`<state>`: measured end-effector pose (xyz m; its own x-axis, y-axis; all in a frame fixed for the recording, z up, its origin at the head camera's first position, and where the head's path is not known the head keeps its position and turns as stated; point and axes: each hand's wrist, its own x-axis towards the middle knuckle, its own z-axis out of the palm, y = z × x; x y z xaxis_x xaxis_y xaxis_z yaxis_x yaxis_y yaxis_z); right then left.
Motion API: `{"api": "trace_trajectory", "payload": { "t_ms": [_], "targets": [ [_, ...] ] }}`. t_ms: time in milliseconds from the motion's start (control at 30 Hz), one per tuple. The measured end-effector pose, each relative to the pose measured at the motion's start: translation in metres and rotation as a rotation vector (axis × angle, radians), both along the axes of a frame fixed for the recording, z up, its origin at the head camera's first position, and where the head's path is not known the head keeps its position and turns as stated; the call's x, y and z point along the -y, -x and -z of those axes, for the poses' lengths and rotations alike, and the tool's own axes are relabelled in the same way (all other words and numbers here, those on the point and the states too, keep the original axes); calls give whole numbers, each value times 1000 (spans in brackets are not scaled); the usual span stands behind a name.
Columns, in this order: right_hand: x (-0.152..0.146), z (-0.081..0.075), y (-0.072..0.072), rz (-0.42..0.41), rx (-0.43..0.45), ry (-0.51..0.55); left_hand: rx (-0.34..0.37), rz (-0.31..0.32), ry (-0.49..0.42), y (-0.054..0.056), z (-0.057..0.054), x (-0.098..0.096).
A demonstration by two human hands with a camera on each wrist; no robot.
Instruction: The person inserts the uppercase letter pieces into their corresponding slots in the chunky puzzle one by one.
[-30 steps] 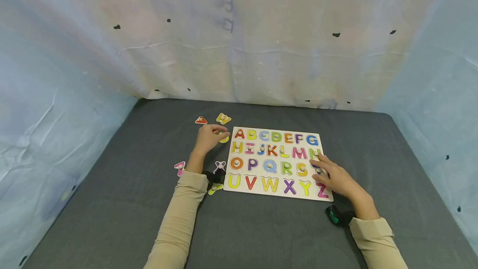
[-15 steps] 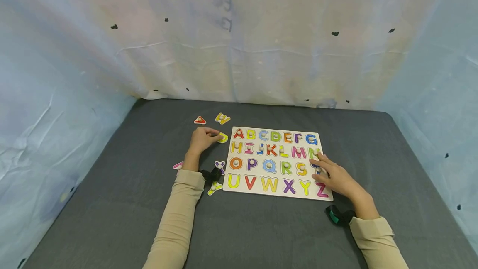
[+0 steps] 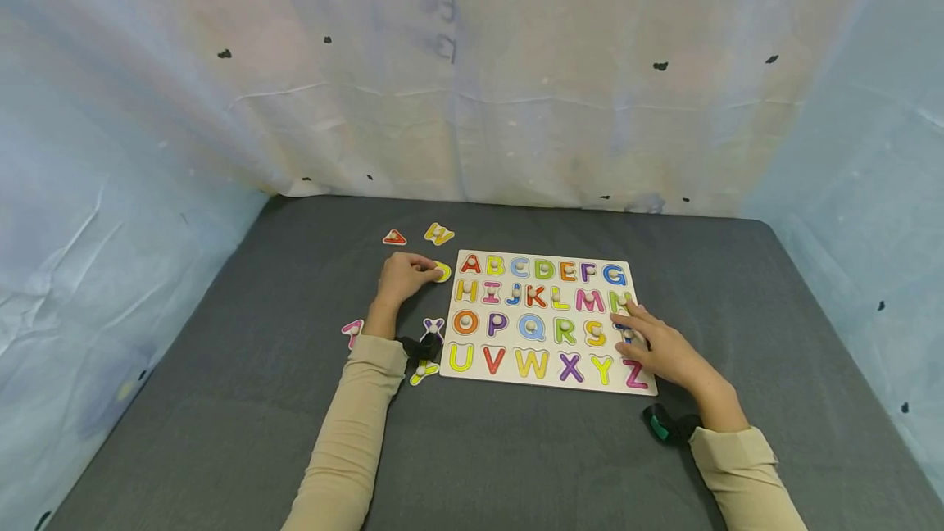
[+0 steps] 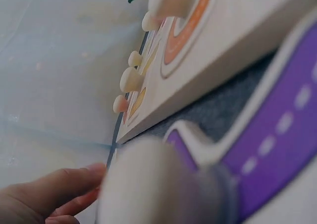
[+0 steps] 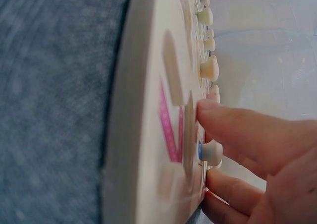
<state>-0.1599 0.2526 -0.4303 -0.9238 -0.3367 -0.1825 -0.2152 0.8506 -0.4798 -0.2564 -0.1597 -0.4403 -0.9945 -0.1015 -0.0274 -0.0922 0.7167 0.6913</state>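
Observation:
The wooden alphabet puzzle board point(image 3: 551, 388) lies on the table. Left of its upper row, my left hand point(image 3: 401, 279) pinches a yellow letter U piece point(image 3: 444, 271) at its left side. In the left wrist view the fingertips point(image 4: 91, 172) lie behind a large blurred knob, so the grip is hidden there. My right hand point(image 3: 667, 351) rests on the board's right side, fingers spread around the knob of a blue letter T piece point(image 3: 628, 338). In the right wrist view that knob point(image 5: 213, 152) stands between thumb and fingers, not gripped.
Behind the left hand lie a red V piece point(image 3: 394, 238) and a yellow W piece point(image 3: 439, 233). Near the left wrist are a purple X piece point(image 3: 431, 324), a yellow Y piece point(image 3: 424, 373) and a pink Z piece point(image 3: 352, 329). The bottom row shows knobless letter recesses.
My left hand has drawn back a little to the left, and its fingertips have come onto the U piece, which shows more plainly now. The right hand has stayed in place.

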Motion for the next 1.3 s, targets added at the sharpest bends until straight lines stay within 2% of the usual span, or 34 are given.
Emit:
{"api": "trace_trajectory", "payload": {
  "t_ms": [200, 300, 600, 800, 1000, 1300],
  "targets": [
    [0, 0, 0, -1, 1, 1, -24, 13, -34, -2, -5, -1],
    [-1, 1, 0, 0, 0, 3, -29, 47, -48, -4, -10, -3],
    [-3, 3, 1, -1, -3, 10, -31, 222, -52, -14, -25, -8],
    [-5, 4, 1, 4, -5, 12, -1, 378, -51, -22, -31, -12],
    [-5, 3, 1, 3, 8, 24, 7, 527, -7, -31, -34, -16],
    [-5, 3, 2, 7, 18, 32, 78, 669, 12, -43, -38, -15]
  ]
}}
